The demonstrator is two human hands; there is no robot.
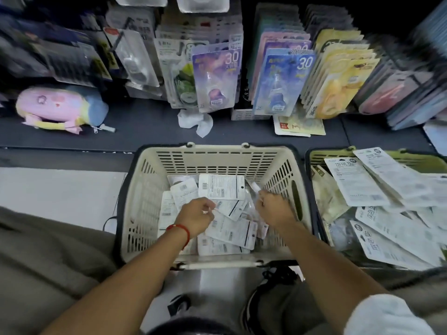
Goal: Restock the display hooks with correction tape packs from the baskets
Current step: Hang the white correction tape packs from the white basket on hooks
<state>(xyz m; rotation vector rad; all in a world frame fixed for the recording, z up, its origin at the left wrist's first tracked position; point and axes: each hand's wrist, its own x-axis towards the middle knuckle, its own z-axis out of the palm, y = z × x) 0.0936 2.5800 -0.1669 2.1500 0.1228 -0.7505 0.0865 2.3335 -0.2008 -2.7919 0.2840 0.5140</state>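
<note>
A cream basket sits on the floor in front of me, holding several correction tape packs lying back side up. Both my hands are down inside it. My left hand, with a red string at the wrist, has its fingers curled over a pack in the pile. My right hand pinches a pack near the basket's right wall. Rows of hanging packs fill the display above: purple, blue and yellow ones.
A second, green basket at the right is piled with larger white packs. On the dark shelf lie a pastel plush pouch, a crumpled white tissue and a loose card. My knees and a shoe are below.
</note>
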